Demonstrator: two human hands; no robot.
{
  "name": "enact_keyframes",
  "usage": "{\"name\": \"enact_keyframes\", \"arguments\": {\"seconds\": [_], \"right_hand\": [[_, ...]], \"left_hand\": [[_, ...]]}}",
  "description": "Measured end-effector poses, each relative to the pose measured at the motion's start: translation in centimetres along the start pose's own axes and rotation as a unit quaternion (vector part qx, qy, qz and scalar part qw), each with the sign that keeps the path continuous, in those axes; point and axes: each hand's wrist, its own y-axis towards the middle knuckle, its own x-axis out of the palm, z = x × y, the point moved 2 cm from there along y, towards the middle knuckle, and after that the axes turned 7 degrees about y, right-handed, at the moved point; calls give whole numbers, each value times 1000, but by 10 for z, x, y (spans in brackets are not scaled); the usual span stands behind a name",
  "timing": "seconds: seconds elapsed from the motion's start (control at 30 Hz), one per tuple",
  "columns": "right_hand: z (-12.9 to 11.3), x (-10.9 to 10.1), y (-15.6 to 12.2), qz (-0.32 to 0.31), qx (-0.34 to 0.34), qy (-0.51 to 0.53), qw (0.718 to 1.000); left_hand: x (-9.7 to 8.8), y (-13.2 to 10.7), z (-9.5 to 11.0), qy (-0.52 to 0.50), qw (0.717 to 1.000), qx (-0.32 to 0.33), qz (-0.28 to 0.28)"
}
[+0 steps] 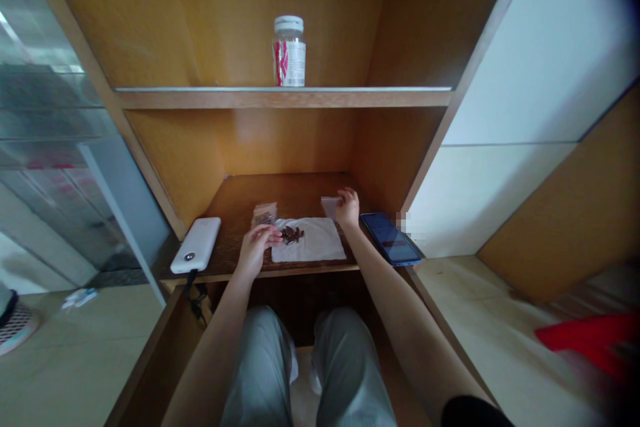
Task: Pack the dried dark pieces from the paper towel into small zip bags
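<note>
Shoe (pixel 19 328), partly cut off, shows at the far left edge of the floor (pixel 115 333), with a crumpled white scrap (pixel 80 298) just beside it. Next, on the left of the cabinet's lower shelf (pixel 280 188), lies a white rectangular device (pixel 197 245); a black strap (pixel 194 295) hangs from its near end, over the front edge. The left hand (pixel 260 245) comes next, fingers bent, tips at the left side of a small heap of dark brown pieces (pixel 292 235); whether it pinches one cannot be told. Just behind that hand lies a clear bag with contents (pixel 265 213). The heap rests on the left part of a white cloth (pixel 323 243), and above it a white-capped jar (pixel 289 53) stands upright on the upper shelf (pixel 300 99). At the cloth's far right corner, the right hand (pixel 347 207) pinches a small clear bag (pixel 329 207) between its fingers. Right of that forearm lies a phone (pixel 391 238), face up. Farther right, something red (pixel 585 332) appears, blurred.
</note>
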Motion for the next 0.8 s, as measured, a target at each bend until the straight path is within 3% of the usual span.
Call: {"name": "enact_keyframes", "arguments": {"seconds": [0.1, 0.23, 0.43, 0.6, 0.7, 0.8], "right_hand": [[-23, 4, -8, 9, -1, 84, 996], [-45, 15, -33, -9, 77, 213, 974], [-56, 23, -68, -33, 144, 241, 959], [-66, 18, -80, -60, 95, 175, 978], [-74, 16, -83, -86, 37, 142, 985], [-78, 15, -84, -96, 2, 120, 988]], "left_hand": [[0, 0, -1, 0, 1000, 4, -3], [1, -1, 2, -3, 1000, -6, 1], [1, -2, 4, 1, 1000, -9, 0], [2, -1, 0, 41, 999, 26, 14], [1, 2, 2, 113, 985, 98, 85], [-3, 9, 10, 218, 949, 175, 143]]}}
